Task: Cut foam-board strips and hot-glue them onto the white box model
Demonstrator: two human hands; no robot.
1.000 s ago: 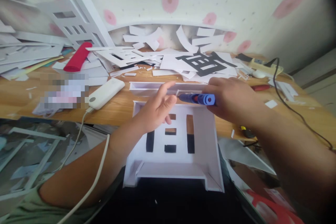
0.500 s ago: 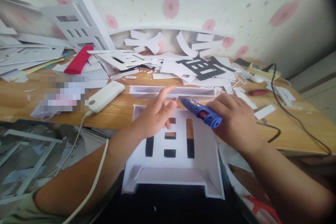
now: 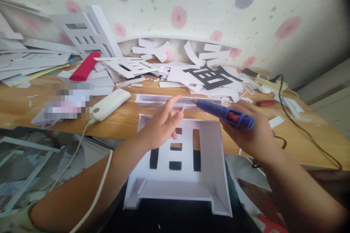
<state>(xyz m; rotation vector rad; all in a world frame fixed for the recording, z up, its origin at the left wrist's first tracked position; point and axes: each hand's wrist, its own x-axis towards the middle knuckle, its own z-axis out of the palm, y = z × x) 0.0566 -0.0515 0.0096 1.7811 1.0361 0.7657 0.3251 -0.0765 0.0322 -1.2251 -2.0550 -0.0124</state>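
Right hand (image 3: 253,135), in from 4 o'clock: fingers clamped round blue glue gun (image 3: 217,110), nozzle toward 10 o'clock. Left hand (image 3: 163,123), in from 8 o'clock: index raised, thumb and finger pinching white sliver (image 3: 183,107); white box (image 3: 210,153) at 6 o'clock.

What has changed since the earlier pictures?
The right hand drew the blue glue gun rightward, its tip now farther from the left hand. Nothing was visibly taken up or let go. The left hand stays above the white box, which rests as before.
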